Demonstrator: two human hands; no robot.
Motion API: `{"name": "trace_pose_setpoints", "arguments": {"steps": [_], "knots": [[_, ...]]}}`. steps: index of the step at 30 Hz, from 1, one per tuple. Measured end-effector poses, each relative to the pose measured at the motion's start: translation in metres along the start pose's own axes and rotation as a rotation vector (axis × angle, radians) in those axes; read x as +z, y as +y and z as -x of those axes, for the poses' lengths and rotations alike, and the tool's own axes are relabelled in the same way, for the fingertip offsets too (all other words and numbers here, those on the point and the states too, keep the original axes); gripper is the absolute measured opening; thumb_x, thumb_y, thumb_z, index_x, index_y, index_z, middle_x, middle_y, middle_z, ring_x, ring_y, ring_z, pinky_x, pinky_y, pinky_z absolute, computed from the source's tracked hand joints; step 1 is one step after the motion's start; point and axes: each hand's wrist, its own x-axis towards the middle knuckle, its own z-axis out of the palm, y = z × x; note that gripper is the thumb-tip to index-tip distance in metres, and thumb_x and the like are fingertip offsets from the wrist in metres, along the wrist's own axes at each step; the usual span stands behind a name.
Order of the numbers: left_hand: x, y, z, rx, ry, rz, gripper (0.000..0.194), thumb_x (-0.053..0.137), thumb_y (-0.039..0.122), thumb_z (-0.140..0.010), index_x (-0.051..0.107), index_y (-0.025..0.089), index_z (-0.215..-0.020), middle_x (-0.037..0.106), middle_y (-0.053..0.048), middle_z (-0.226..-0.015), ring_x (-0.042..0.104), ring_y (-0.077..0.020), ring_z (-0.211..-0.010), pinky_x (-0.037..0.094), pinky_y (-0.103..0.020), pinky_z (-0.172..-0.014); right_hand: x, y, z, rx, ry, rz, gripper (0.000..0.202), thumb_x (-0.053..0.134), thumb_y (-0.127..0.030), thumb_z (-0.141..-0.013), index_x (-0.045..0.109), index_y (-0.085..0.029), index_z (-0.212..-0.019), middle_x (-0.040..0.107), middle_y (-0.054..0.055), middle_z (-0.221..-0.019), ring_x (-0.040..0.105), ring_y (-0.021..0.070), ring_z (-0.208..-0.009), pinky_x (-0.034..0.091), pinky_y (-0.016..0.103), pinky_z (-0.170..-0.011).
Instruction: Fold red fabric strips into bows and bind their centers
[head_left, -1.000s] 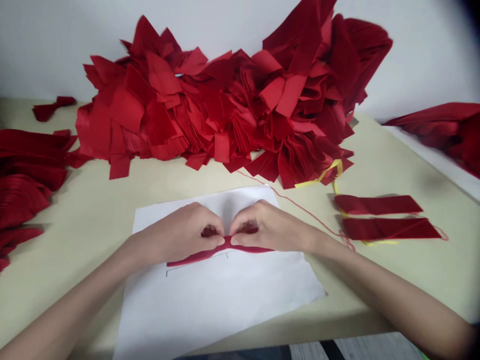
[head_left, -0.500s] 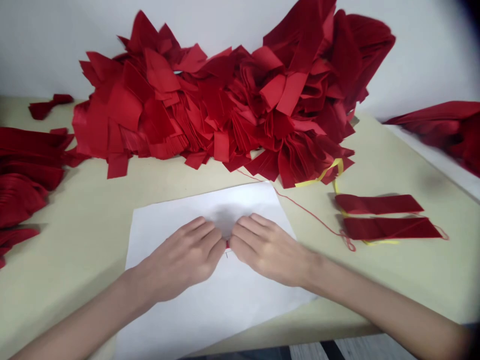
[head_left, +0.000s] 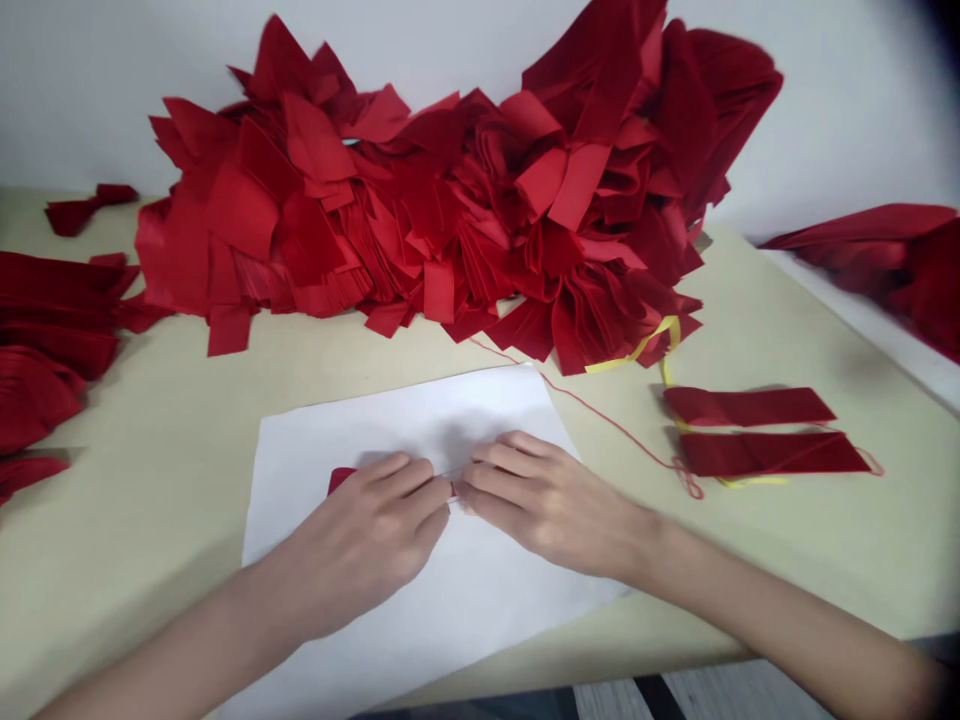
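Observation:
Both hands meet over the white paper sheet (head_left: pixel 405 620), with curled fingertips almost touching. My left hand (head_left: pixel 390 515) is closed on a red fabric strip (head_left: pixel 341 480); one end of the strip shows beyond its knuckles, and a small red bit shows between the two hands. My right hand (head_left: pixel 525 495) pinches the other side of that strip, most of which is hidden under the fingers. Thin drawn lines on the paper show beside the fingertips.
A large heap of red fabric pieces (head_left: pixel 420 220) lies behind the paper. More red fabric (head_left: pixel 45 350) is at the left. Two flat red strips (head_left: pixel 750 407) lie right, by a red thread (head_left: pixel 607 418) and yellow ribbon (head_left: pixel 664 345). Further red fabric (head_left: pixel 885 255) rests far right.
One end of the red strip now shows beyond my left hand, which has moved slightly down and left. My right hand stays nearly in place, its fingers slightly shifted.

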Motion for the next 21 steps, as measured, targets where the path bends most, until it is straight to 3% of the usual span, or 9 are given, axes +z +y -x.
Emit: {"name": "trace_pose_setpoints", "arguments": {"steps": [6,10,16,21], "knots": [[0.0,-0.002,-0.004,-0.082,0.0,0.117,0.023,0.042,0.002,-0.086,0.059,0.014,-0.076,0.055,-0.004,-0.073,0.049,-0.0194,-0.069,0.04,-0.034,-0.062,-0.002,0.0,-0.008,0.039,-0.032,-0.03,0.017,0.048,-0.01,-0.089,0.061,-0.013,-0.078,0.06,0.004,-0.079,0.051,0.0179,-0.091,0.037,0.031,-0.074],[-0.001,-0.001,-0.005,-0.083,-0.011,0.093,0.026,0.04,0.003,-0.087,0.059,0.014,-0.074,0.056,-0.004,-0.072,0.049,-0.0194,-0.069,0.039,-0.034,-0.062,-0.004,-0.001,-0.01,0.017,-0.052,0.028,0.017,0.048,-0.008,-0.088,0.06,-0.013,-0.077,0.058,0.003,-0.075,0.05,0.0163,-0.081,0.036,0.031,-0.071],[-0.001,-0.001,-0.008,-0.115,-0.027,0.057,0.024,0.043,0.006,-0.086,0.058,0.016,-0.071,0.055,-0.003,-0.069,0.048,-0.019,-0.066,0.038,-0.034,-0.061,0.005,-0.005,-0.011,-0.047,0.029,0.226,0.02,0.045,-0.006,-0.087,0.057,-0.012,-0.073,0.057,0.004,-0.069,0.049,0.0169,-0.071,0.033,0.033,-0.067],[-0.001,-0.004,-0.01,-0.118,-0.049,0.053,0.024,0.044,0.006,-0.086,0.056,0.016,-0.068,0.056,-0.003,-0.068,0.048,-0.0184,-0.064,0.037,-0.033,-0.059,0.01,-0.002,-0.014,-0.002,-0.004,0.201,0.019,0.044,-0.009,-0.088,0.055,-0.013,-0.073,0.056,0.005,-0.07,0.049,0.0176,-0.071,0.032,0.032,-0.065]]}}
